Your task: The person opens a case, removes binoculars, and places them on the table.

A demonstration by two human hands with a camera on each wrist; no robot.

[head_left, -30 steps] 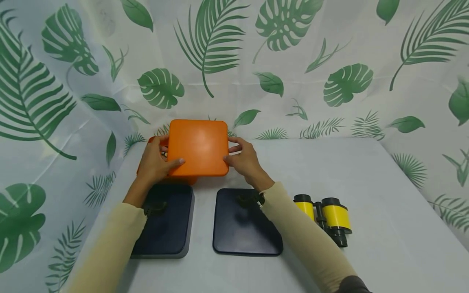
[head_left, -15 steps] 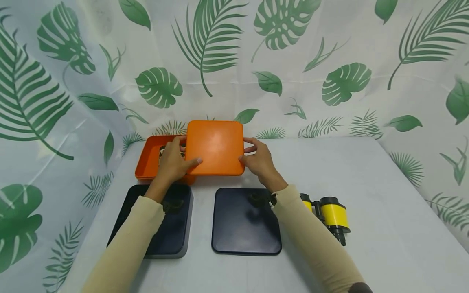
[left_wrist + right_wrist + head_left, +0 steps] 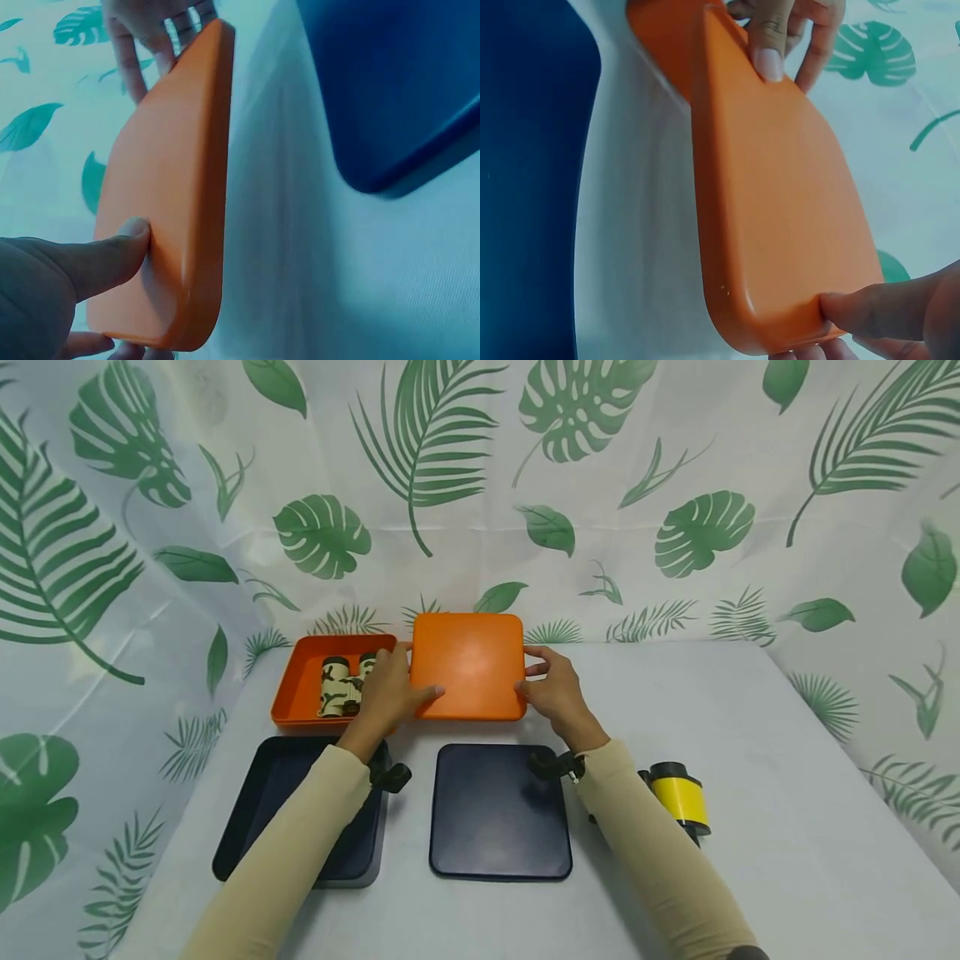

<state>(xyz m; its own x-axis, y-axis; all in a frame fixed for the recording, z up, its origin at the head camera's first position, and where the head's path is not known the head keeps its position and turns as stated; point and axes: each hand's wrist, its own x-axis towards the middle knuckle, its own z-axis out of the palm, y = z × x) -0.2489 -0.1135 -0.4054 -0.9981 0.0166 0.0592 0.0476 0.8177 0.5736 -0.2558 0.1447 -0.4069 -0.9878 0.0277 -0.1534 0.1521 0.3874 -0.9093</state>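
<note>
A square orange lid [image 3: 468, 668] with rounded corners is tilted up at the back of the table, held between both hands. On its left edge my left hand [image 3: 386, 697] grips it, thumb flat on the face and fingers behind. My right hand [image 3: 557, 695] pinches the right edge the same way; in the right wrist view, the lid [image 3: 787, 195] has its rim between thumb and fingers. Just left of the lid stands an open orange box [image 3: 296, 689]. Camouflage-patterned binoculars [image 3: 335, 687] lie inside, partly hidden by my left hand.
A dark navy box [image 3: 258, 793] stands at front left, partly covered by my left sleeve. Centrally, a navy lid [image 3: 498, 818] lies flat on the white table [image 3: 795, 827]. Yellow and black binoculars [image 3: 680, 797] are partly behind my right sleeve. A leaf-print curtain [image 3: 600, 535] closes off the back.
Both hands have carried the orange lid rightward, off to the side of the orange box. The box and its camouflage binoculars have come into sight.
</note>
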